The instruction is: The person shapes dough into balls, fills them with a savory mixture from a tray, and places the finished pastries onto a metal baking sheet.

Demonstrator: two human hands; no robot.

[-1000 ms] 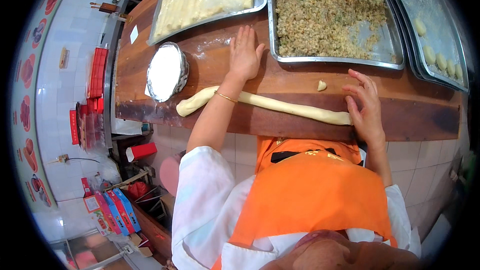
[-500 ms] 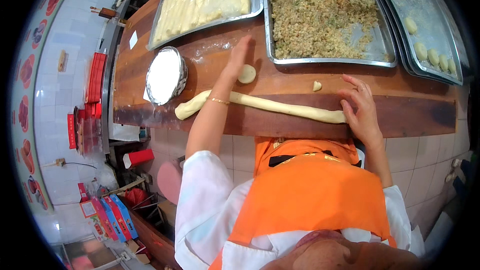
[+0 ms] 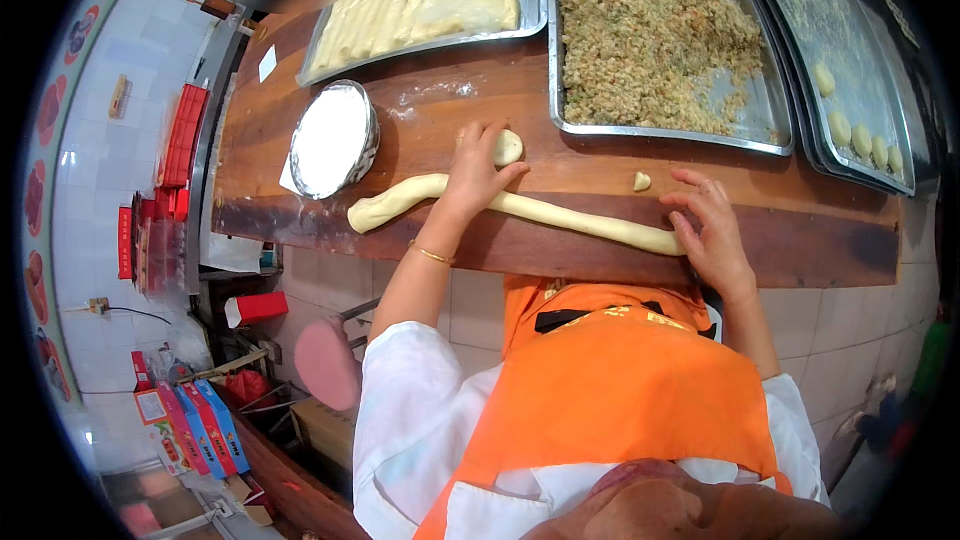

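Brown wood tops the desk (image 3: 580,165), where a dough rope (image 3: 592,223) stretches left to right. Beyond it, just right of the nearer left hand (image 3: 474,170), lies a dough disc (image 3: 509,147), whether pinched I can't tell; by the rope's right end, the right hand (image 3: 712,228) holds its grip apart.

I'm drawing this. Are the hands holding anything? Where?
Left hand: maybe dough disc, by its left edge; can't tell. Right hand: nothing, open at dough rope.

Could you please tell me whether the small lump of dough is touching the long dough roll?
Apart: the head view shows bare brown tabletop between the small lump of dough and the long dough roll.
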